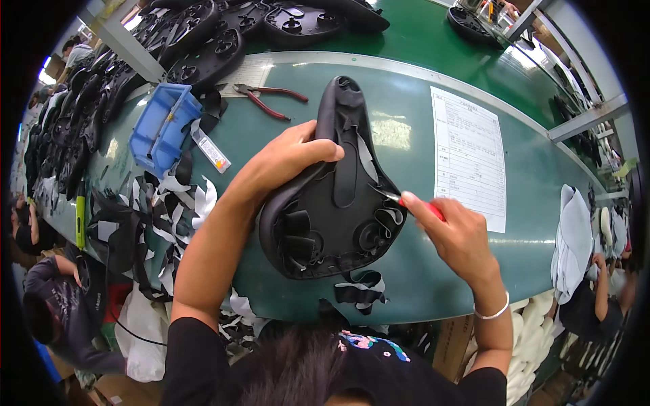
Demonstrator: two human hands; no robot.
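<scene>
A black bicycle saddle (pixel 321 223) lies underside up on the green worktable, its narrow nose pointing away from me. My left hand (pixel 291 155) grips the left side of the saddle near the nose, thumb pressed on top. In my right hand (pixel 460 237) is a red-handled knife (pixel 426 206), its thin metal tip against the inner right edge of the saddle. Loose strips of cover material curl inside the saddle's rim. Below its wide end lies a trimmed black-and-white scrap (pixel 360 289).
Red-handled pliers (pixel 271 98) and a blue plastic bin (pixel 162 128) sit at the far left. Many scraps (pixel 169 223) cover the table's left side. A printed sheet (pixel 468 159) lies to the right. More saddles (pixel 298 24) are heaped behind. Other people work at both sides.
</scene>
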